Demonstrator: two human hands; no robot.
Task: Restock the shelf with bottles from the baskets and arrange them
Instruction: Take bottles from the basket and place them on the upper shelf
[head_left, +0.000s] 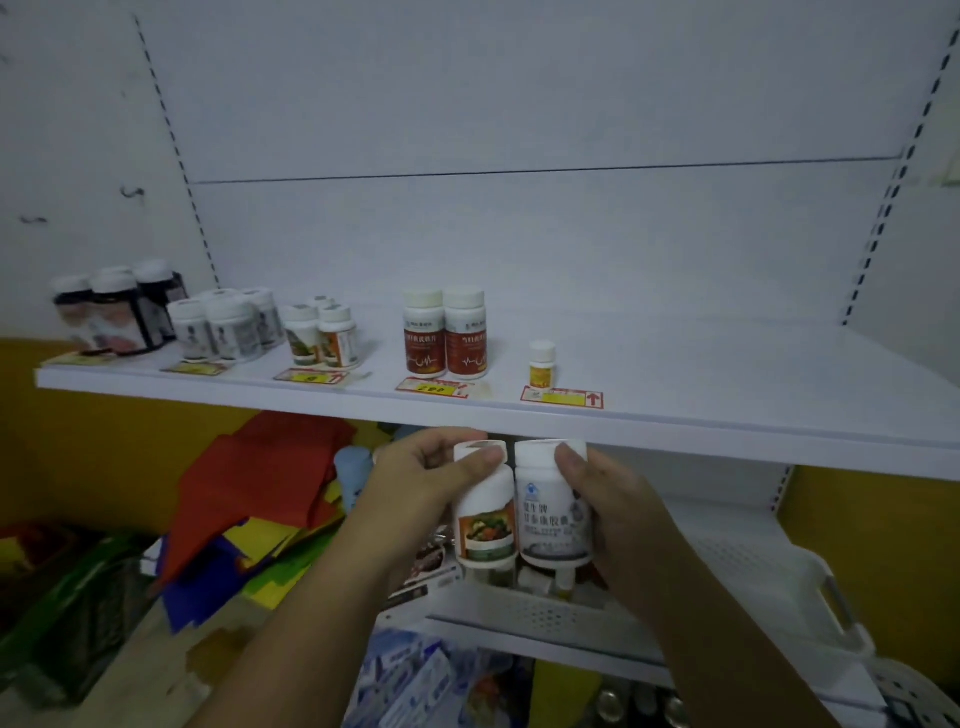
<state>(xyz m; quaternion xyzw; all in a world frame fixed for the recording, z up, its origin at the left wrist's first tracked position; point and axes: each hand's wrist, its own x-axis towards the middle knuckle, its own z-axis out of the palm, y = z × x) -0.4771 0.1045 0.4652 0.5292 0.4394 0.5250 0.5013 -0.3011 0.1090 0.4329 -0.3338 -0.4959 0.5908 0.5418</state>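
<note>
My left hand grips a white bottle with an orange-green vegetable label. Beside it, touching, my right hand grips a larger white bottle with a grey-blue label. Both bottles are upright, just below the front edge of the white shelf. On the shelf stand groups of bottles: dark ones at far left, white-grey ones, three vegetable-label ones, two red-label ones and a small yellow-label one.
A white perforated basket with more bottles sits under my hands on a lower shelf. Price tags lie along the upper shelf's front. Red, yellow and blue bags are piled lower left. The shelf's right half is bare.
</note>
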